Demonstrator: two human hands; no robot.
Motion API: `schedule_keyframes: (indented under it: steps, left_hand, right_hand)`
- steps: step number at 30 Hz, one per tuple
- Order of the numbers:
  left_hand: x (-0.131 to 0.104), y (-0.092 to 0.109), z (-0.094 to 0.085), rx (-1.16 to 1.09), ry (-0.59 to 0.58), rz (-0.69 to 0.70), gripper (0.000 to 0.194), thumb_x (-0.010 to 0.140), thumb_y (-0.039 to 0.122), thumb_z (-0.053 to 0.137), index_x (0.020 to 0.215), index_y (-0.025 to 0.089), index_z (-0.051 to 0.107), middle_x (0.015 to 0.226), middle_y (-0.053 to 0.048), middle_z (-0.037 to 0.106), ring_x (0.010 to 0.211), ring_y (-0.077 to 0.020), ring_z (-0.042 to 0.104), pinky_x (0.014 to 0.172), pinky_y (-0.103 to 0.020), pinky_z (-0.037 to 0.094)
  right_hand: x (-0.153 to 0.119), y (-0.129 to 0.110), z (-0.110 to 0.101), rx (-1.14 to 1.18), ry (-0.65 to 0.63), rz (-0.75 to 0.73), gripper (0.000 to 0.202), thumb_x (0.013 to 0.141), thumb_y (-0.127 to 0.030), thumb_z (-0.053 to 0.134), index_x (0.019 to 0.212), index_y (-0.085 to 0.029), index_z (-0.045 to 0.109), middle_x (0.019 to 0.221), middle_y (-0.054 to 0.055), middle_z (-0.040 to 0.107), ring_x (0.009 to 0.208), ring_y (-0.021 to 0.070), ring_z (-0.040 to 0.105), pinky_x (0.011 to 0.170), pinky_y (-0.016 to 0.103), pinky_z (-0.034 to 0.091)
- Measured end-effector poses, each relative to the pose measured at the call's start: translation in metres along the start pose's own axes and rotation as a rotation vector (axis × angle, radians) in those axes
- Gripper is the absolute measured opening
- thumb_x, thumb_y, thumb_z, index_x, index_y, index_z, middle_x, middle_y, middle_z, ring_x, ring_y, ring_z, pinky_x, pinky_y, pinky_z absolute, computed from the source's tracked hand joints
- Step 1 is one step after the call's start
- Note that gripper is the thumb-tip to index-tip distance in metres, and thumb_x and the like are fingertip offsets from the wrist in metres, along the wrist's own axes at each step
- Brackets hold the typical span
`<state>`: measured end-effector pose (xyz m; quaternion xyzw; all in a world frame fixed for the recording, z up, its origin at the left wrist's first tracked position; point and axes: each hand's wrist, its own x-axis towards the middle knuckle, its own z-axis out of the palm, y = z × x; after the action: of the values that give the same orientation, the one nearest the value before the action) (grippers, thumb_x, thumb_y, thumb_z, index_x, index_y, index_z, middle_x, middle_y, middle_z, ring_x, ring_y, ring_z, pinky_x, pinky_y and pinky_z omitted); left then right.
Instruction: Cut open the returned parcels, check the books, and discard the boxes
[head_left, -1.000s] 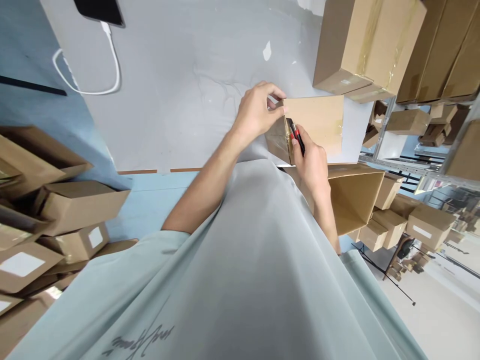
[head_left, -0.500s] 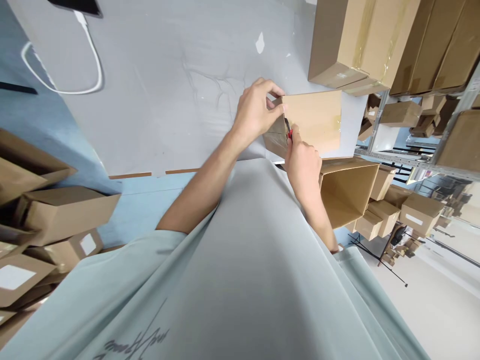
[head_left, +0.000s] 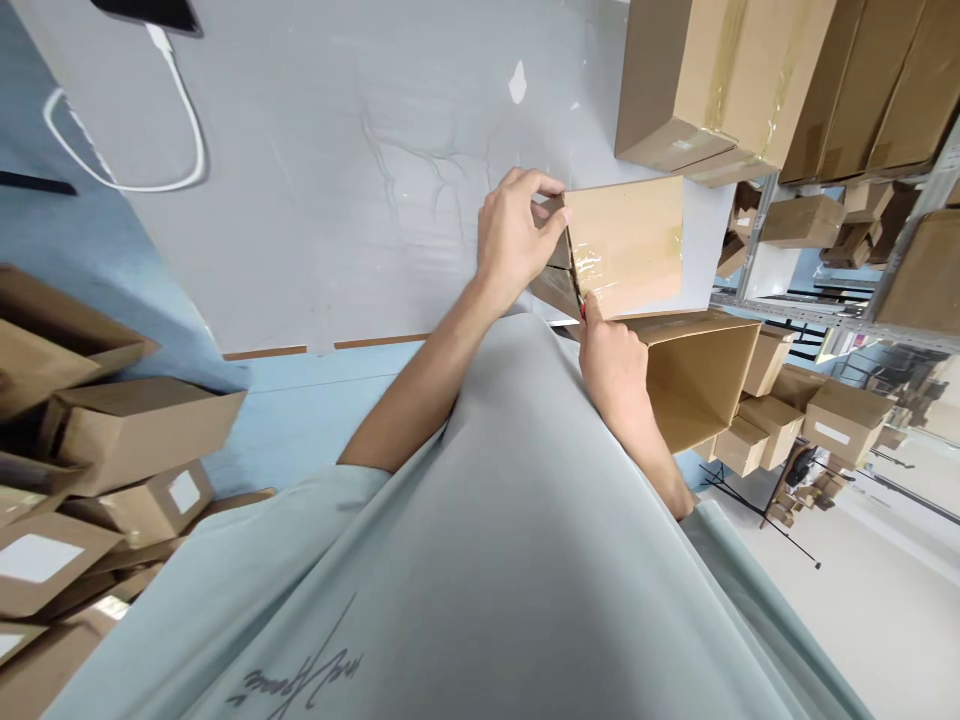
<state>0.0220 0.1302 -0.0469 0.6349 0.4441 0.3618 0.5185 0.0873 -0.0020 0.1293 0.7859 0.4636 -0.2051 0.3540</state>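
On the grey table, close to its front edge, lies a small cardboard box [head_left: 634,240] with clear tape across its top and left side. My left hand [head_left: 517,225] grips the box at its far left corner, thumb on the top edge and fingers over the far side. My right hand [head_left: 611,355] is closed around a red and black box cutter [head_left: 582,308], mostly hidden by the fingers. The cutter is at the near end of the box's left top edge, where a dark slit runs along that edge.
A larger taped carton [head_left: 720,90] stands at the table's back right. An open carton [head_left: 697,380] is below the table edge at right. A white cable [head_left: 196,140] runs from a dark device at the upper left. Several boxes [head_left: 142,430] are piled at lower left; shelving [head_left: 757,230] stands at right.
My right hand has drawn the box cutter toward me along the box's left top edge, and more of the slit shows. My left hand keeps its grip at the far corner.
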Motion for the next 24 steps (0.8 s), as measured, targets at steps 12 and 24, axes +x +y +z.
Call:
schedule_keyframes:
  steps: [12,24]
  left_hand:
    - [-0.01,-0.003,-0.002,0.045,0.023,-0.001,0.031,0.106,0.059,0.069,0.128,0.038,0.074,0.133,-0.003,0.081,0.105,-0.0267,0.083,0.098,-0.047,0.066]
    - [-0.027,0.086,0.063,0.341,-0.045,0.106,0.031,0.116,0.056,0.054,0.132,0.041,0.076,0.16,-0.004,0.068,0.163,-0.038,0.051,0.138,-0.071,0.039]
  right_hand:
    - [-0.015,0.084,0.008,0.312,0.271,-0.035,0.058,0.121,-0.039,0.039,0.173,-0.022,0.056,0.113,0.015,0.089,0.094,0.0325,0.085,0.083,0.037,0.061]
    - [0.073,0.187,0.039,0.536,0.364,-0.03,0.056,0.119,-0.041,0.041,0.164,-0.02,0.064,0.133,0.019,0.086,0.113,0.0354,0.084,0.094,0.041,0.062]
